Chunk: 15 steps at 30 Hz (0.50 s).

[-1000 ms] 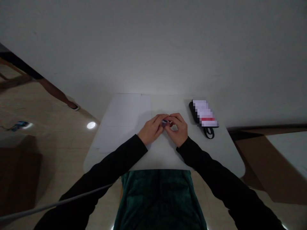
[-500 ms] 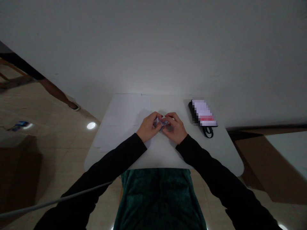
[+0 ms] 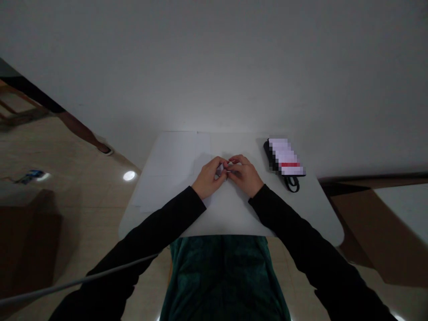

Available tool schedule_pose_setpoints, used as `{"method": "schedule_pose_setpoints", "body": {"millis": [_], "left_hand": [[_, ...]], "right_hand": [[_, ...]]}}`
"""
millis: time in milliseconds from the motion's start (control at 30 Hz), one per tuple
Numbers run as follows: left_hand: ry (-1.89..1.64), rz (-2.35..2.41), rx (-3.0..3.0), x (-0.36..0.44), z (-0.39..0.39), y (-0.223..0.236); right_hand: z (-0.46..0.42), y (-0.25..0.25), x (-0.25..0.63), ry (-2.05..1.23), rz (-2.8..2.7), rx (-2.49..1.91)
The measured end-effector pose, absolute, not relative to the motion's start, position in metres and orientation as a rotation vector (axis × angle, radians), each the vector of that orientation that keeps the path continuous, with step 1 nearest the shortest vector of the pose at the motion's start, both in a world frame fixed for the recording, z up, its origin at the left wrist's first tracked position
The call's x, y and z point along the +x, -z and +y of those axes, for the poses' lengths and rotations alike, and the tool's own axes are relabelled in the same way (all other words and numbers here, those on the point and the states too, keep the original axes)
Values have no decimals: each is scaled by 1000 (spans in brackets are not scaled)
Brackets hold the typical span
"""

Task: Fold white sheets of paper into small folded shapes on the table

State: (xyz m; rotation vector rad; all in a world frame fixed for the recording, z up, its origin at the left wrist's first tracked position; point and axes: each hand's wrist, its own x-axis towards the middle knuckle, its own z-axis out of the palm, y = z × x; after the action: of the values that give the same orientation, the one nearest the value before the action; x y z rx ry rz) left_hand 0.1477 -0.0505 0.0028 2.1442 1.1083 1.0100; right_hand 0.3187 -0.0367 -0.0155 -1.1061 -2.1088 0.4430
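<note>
At the middle of a white rounded-corner surface (image 3: 230, 218), the person's left hand (image 3: 207, 179) and right hand (image 3: 244, 176) come together in front of their chest. Between them sits a small folded piece of paper (image 3: 220, 170), pale and partly hidden by the fingers, so its shape is hard to make out. Each grip is nearly closed: the left fingers (image 3: 216, 166) pinch the paper from its left side, and the right fingers (image 3: 236, 162) curl in from the other side and appear to touch it too. The fingertips of the two hands almost meet.

Just to the left of the hands lie overlapping white paper sheets (image 3: 167, 169). To the right, near the far edge, is a black case (image 3: 267, 154) under a pixelated white-and-red label, too blurred to identify, with a black cord loop (image 3: 292, 184) beneath it. Black sleeves (image 3: 157, 223) cover both forearms, and a grey cable (image 3: 100, 273) crosses over the left one. Beyond the surface, on the tiled floor (image 3: 83, 178), another person's bare leg (image 3: 80, 136) ends in a shoe.
</note>
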Motion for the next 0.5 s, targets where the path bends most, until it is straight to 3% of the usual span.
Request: {"method": "schedule_pose_setpoints", "body": {"millis": [200,367,500], "left_hand": [[-988,1134,2171,147,-52,-3],[-995,1219,2095,141,-50,-6],[-906,1261,2074,138,-44,-10]], "right_hand": [[-17,-12,314,-385,-2356,-1306],[-5,-47,309,-638,-2564,-1723],[1,-63,296,-585,-2671,-1824]]}}
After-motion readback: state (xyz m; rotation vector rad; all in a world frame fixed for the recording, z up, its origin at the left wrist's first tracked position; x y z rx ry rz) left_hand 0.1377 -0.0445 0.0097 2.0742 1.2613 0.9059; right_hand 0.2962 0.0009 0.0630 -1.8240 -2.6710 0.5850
